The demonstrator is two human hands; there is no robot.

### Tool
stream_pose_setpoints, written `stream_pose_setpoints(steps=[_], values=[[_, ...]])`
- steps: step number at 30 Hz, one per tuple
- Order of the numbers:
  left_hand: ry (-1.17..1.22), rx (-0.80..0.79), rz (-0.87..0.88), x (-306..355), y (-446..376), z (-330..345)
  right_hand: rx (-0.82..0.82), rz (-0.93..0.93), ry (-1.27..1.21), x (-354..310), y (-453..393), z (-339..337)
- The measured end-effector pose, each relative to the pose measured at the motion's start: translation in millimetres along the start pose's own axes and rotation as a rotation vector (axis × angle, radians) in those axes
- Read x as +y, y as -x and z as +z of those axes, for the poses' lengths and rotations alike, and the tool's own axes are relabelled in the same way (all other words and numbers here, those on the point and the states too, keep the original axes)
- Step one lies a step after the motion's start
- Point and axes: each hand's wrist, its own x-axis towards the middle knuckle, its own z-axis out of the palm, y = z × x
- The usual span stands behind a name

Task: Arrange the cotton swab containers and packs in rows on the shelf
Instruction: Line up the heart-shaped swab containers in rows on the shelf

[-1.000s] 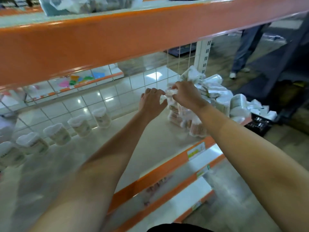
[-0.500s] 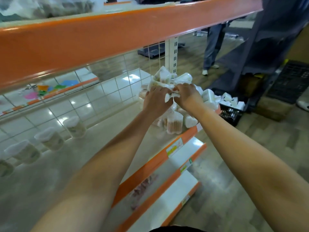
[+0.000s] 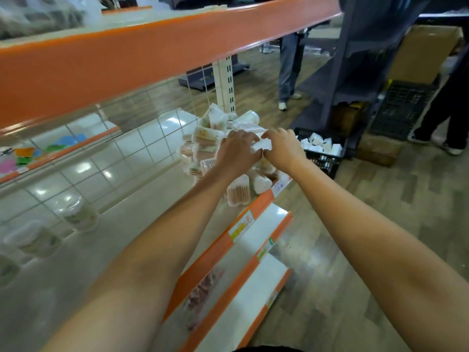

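Fingertips of left hand (image 3: pixel 237 151) and right hand (image 3: pixel 283 148) hidden behind a white pack (image 3: pixel 261 144), its print unreadable. Lower part of the pile of packs (image 3: pixel 205 146) covered by both wrists. Round containers (image 3: pixel 76 212) at left blurred, labels illegible, nearest cut by the frame edge. Bystanders' legs (image 3: pixel 288 69) cut off above by the upper shelf (image 3: pixel 152 54).

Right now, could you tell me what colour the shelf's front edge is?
Orange, on the shelf's front edge, clearest in the head view.
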Motion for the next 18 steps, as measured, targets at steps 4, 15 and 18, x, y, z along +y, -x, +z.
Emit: stream_pose_setpoints(steps=[4, 15, 18], values=[[0.011, -0.052, -0.017, 6.1, -4.0, 6.7, -0.005, 0.015, 0.012, 10.2, 3.0, 2.2], [-0.019, -0.088, -0.009, 12.7, -6.3, 24.5, -0.068, 0.082, -0.071, 31.3, 17.0, 16.9], [-0.019, -0.087, -0.007, 12.3, -6.6, 24.7, -0.088, 0.115, -0.156, 34.9, 20.1, 24.9]])
